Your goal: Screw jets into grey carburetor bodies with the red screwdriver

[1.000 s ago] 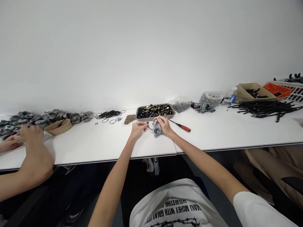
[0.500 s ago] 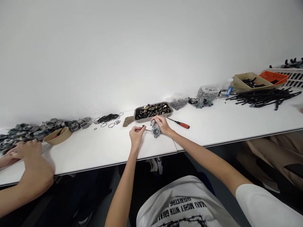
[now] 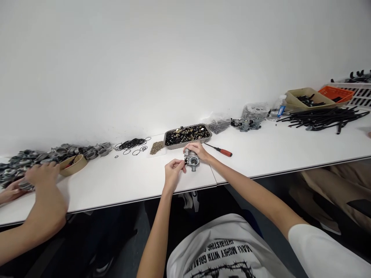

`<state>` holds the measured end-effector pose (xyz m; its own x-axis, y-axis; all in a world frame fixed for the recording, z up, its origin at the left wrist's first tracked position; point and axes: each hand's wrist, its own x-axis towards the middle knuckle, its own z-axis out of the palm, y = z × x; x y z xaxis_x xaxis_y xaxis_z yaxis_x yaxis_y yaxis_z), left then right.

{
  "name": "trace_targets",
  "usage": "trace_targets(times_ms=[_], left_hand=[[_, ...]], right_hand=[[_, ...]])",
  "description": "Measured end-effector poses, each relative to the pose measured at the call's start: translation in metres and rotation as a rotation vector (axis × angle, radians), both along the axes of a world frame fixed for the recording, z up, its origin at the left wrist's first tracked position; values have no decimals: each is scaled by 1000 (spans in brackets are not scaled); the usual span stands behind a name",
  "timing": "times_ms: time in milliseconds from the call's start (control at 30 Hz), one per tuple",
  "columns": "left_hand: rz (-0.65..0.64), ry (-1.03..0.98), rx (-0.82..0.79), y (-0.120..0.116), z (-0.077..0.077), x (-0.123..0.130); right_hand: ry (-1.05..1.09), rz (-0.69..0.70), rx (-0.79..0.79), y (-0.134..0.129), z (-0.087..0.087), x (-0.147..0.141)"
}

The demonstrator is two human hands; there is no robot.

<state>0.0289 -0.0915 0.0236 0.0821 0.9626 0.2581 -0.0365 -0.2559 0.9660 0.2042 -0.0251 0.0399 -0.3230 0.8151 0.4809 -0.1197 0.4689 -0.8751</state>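
Observation:
My right hand (image 3: 197, 150) grips a small grey metal carburetor body (image 3: 191, 160) and holds it just above the white table (image 3: 121, 181). My left hand (image 3: 174, 172) pinches a tiny dark part at its fingertips, right against the left side of the carburetor body. Directly behind the hands stands a grey metal tray (image 3: 171, 146) filled with black and brass small parts.
A red-handled screwdriver (image 3: 219, 150) lies right of my hands. Black O-rings (image 3: 131, 144), a pile of brass bits (image 3: 157, 147), grey castings (image 3: 62, 151) and a brown bowl (image 3: 71, 166) lie left, where another person's hands (image 3: 40, 175) work. Bags, a bottle, black hoses (image 3: 324, 117) and bins sit far right.
My right hand has tipped the carburetor body upright and lifted it slightly. My left hand came back toward me, then closed in on the body's left side with the small part.

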Motion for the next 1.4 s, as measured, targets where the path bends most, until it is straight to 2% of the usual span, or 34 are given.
trace_targets(times_ms=[167, 300, 600, 900, 1033, 1167, 1400], left_hand=[[15, 11, 33, -6, 2, 0], [13, 1, 26, -8, -1, 0], [174, 11, 71, -10, -3, 4], [130, -63, 115, -11, -2, 3], [87, -87, 76, -10, -5, -3], [99, -109, 29, -8, -7, -6], [84, -97, 73, -8, -4, -2]], right_hand=[[-17, 104, -80, 0, -3, -2], [-3, 111, -112, 3, -7, -3], [-15, 114, -83, 1, -4, -3], [-29, 99, -80, -4, 1, -3], [-42, 84, -56, -5, 2, -2], [-39, 81, -45, -5, 2, -2], [-37, 61, -58, -3, 0, -3]])
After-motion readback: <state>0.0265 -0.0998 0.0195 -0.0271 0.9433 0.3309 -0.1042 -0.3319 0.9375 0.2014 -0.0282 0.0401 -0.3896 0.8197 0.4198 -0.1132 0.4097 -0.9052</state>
